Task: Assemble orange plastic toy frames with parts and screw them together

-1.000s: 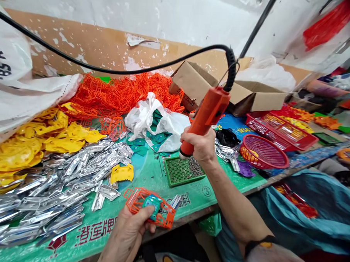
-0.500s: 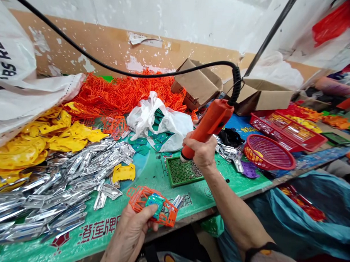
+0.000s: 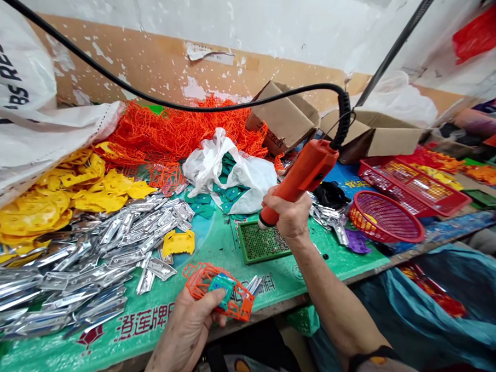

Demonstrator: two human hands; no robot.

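Note:
My left hand (image 3: 196, 321) pinches an orange plastic frame (image 3: 240, 303) near the table's front edge. A teal plastic piece (image 3: 222, 288) sits on the frame, pressed under my thumb. In my right hand (image 3: 291, 215) is an orange electric screwdriver (image 3: 306, 169), held tilted with its white-ringed nose down. That nose hangs over the green screw tray (image 3: 261, 255), a perforated plate with many small screws; whether the bit touches them I cannot tell. One yellow plastic part (image 3: 178, 242) lies behind my left hand, beside loose silver parts (image 3: 117, 251).
Yellow parts (image 3: 37, 209) and tangled orange frames (image 3: 164, 130) are heaped at the left and back. A white plastic bag (image 3: 252, 178) holds teal pieces. Red baskets (image 3: 388, 217) stand at right. The screwdriver's black cable (image 3: 153, 97) crosses above the table.
The whole view has shifted slightly. Both hands keep their grips, and the screwdriver stays over the screw tray, almost unmoved.

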